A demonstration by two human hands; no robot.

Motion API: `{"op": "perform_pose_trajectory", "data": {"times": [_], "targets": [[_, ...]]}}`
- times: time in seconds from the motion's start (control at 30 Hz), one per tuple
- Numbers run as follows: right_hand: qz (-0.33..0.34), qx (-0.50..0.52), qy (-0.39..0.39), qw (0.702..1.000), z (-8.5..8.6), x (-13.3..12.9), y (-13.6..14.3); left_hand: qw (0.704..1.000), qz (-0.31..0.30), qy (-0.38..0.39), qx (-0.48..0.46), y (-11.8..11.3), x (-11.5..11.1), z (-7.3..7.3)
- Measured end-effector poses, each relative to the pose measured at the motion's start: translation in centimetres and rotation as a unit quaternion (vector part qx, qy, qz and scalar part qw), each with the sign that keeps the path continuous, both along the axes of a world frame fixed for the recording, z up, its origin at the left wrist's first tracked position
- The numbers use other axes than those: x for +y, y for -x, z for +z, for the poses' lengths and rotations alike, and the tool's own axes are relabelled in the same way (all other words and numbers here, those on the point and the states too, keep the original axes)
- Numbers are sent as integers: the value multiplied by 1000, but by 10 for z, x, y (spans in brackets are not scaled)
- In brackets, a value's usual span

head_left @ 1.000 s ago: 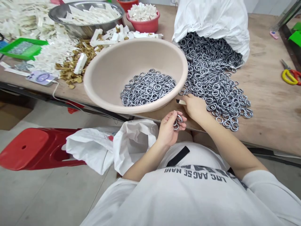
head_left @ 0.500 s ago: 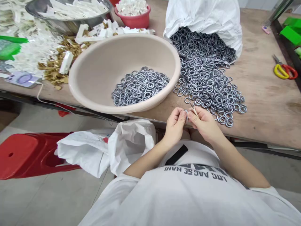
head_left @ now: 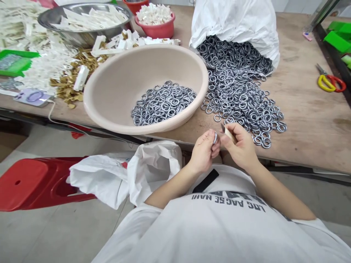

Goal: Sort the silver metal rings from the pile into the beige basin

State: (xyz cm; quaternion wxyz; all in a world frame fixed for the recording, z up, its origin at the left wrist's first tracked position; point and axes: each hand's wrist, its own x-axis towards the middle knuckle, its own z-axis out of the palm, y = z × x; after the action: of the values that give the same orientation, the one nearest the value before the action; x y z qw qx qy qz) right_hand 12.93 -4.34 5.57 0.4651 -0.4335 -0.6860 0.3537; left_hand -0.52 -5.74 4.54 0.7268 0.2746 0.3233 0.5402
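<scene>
Between the thumb and fingers of my left hand [head_left: 203,151] is a grey ring [head_left: 215,138]. My right hand [head_left: 241,146] is closed around a small knife [head_left: 229,135] with a pale handle and a dark, short blade pointing up and left. The two hands are close together but apart, at the table's front edge. Beyond them lies a pile of grey rings [head_left: 241,95], spilling from a white sack [head_left: 236,18]. To the left, a big beige basin [head_left: 109,91] holds a heap of similar rings [head_left: 167,104].
Scissors [head_left: 330,82] with yellow and red handles lie at the right. A steel bowl [head_left: 90,36], a red bowl [head_left: 159,30] and white plastic pieces [head_left: 49,62] crowd the back left. Below the table are an open white bag [head_left: 137,179] and a red stool [head_left: 27,182].
My hands have separated slightly, and the knife has come away from the ring. The ring is now turned more into view in my left hand. The view has shifted a little.
</scene>
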Motion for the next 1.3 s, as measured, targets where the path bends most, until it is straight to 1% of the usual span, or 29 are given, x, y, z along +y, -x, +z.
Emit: {"op": "perform_pose_trajectory", "data": {"times": [0.03, 0.1, 0.2, 0.3, 0.43, 0.5, 0.57, 0.63, 0.7, 0.77, 0.8, 0.87, 0.97, 1.03, 1.07, 1.13, 1.17, 1.23, 1.3], "targets": [[-5, -52, -38, 998, 2, -3, -1, 1000, 7, 9, -4, 0, 0, 2], [-10, -149, -100, 984, 5, -9, -3, 999, 21, 24, -7, 1, 0, 5], [-16, -238, -132, 962, 5, -15, -2, 999, 29, 33, -5, 1, 0, 7], [-23, -274, -135, 952, 5, -16, -1, 999, 25, 35, -5, 1, -1, 8], [-14, -276, -136, 952, 6, -16, 1, 999, 19, 38, -6, 2, 0, 6], [-1, -263, -127, 956, 6, -15, 0, 999, 14, 41, -3, 3, -2, 5], [1, -253, -95, 963, 4, -10, -5, 999, -2, 32, -3, 3, -5, 5], [-32, -245, -43, 968, 1, -1, -12, 999, -37, 6, -8, 4, -8, 6], [-83, -239, 0, 967, -2, 11, -18, 997, -72, -11, -19, 6, -10, 8], [-106, -252, 16, 962, -4, 25, -21, 997, -73, -2, -27, 8, -10, 8], [-105, -273, 15, 956, -4, 32, -19, 998, -60, 7, -28, 10, -8, 7], [-90, -340, 2, 936, -4, 45, -11, 999, -27, 17, -22, 13, -5, 6], [-66, -450, -9, 891, -5, 63, 6, 1000, 13, 16, 2, 18, -2, 2], [-64, -490, -4, 869, -8, 72, 14, 999, 35, 19, 17, 22, -1, 0], [-66, -498, -3, 865, -10, 75, 16, 998, 46, 23, 22, 24, 0, -1], [-73, -484, -10, 872, -13, 77, 15, 997, 64, 33, 22, 28, 2, -3], [-76, -459, -16, 885, -14, 76, 13, 997, 70, 38, 20, 29, 4, -4], [-67, -362, -15, 930, -13, 69, 7, 996, 74, 47, 17, 29, 7, -6], [-27, -200, 23, 979, -10, 57, 3, 996, 70, 54, 23, 25, 9, -8]]}}
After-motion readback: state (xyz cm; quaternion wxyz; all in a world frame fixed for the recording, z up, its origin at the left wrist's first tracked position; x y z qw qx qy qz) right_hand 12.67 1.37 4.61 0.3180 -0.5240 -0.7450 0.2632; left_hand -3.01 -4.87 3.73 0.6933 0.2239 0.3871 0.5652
